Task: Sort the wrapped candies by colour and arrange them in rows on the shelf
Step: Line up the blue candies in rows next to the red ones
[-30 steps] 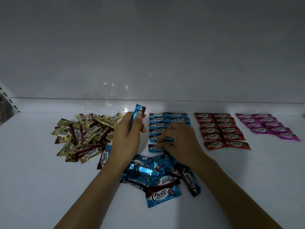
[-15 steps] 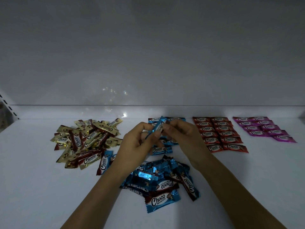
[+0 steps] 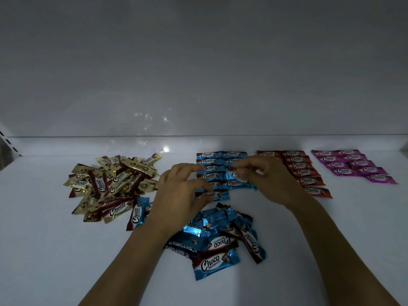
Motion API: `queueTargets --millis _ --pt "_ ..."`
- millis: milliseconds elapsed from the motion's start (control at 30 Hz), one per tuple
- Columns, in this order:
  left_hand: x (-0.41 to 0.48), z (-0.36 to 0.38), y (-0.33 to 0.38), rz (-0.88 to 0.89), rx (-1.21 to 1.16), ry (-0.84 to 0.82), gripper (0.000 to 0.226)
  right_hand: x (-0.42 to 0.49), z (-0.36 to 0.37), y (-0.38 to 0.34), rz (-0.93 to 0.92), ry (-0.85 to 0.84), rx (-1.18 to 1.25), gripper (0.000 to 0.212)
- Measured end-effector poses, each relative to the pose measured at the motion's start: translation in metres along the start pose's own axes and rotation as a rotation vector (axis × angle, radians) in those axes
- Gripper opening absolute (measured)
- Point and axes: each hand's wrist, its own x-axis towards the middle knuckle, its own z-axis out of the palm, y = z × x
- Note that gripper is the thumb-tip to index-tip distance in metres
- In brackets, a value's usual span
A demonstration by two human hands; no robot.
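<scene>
My right hand (image 3: 267, 180) pinches a blue wrapped candy (image 3: 237, 176) between thumb and fingertips, low over the right column of the blue rows (image 3: 209, 161). My left hand (image 3: 183, 193) hovers with loosely curled fingers over the left column and holds nothing I can see. A loose pile of blue candies (image 3: 220, 241) lies just in front of both hands. Red rows (image 3: 298, 166) and purple rows (image 3: 353, 167) lie to the right. An unsorted gold and brown pile (image 3: 110, 182) sits at the left.
Everything lies on a white shelf (image 3: 44, 250) with a white back wall (image 3: 198, 85) close behind the rows. A slotted shelf upright (image 3: 8, 142) stands at the far left edge. A stray blue candy (image 3: 136, 214) rests beside the gold pile.
The blue candy passed from my left hand to my right. My right hand has lowered it onto the blue rows, and my left hand has let go and drawn back.
</scene>
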Motion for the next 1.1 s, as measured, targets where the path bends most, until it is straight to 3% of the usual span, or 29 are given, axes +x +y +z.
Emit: queueTargets --millis 167,433,633,767,933,1100 --pt "-0.001 -0.001 -0.001 0.021 0.059 -0.084 0.021 -0.001 0.008 0.012 0.009 -0.143 -0.261 0.011" --pt "-0.001 -0.001 -0.001 0.049 0.084 -0.109 0.02 -0.003 0.02 0.012 -0.082 -0.006 -0.53 0.003" --pt "0.002 -0.01 0.014 0.08 -0.112 -0.068 0.044 -0.001 0.018 0.003 -0.174 0.118 -0.35 0.005" --pt "-0.005 -0.032 0.036 0.17 -0.079 -0.18 0.073 -0.018 0.01 -0.019 -0.095 -0.024 -0.301 0.006" --pt "-0.064 -0.051 0.029 0.066 0.255 -0.244 0.104 -0.08 0.028 -0.027 -0.043 -0.019 -0.296 0.052" --pt "-0.089 -0.046 0.034 -0.034 0.299 -0.323 0.104 -0.098 0.062 -0.026 -0.059 -0.051 -0.354 0.082"
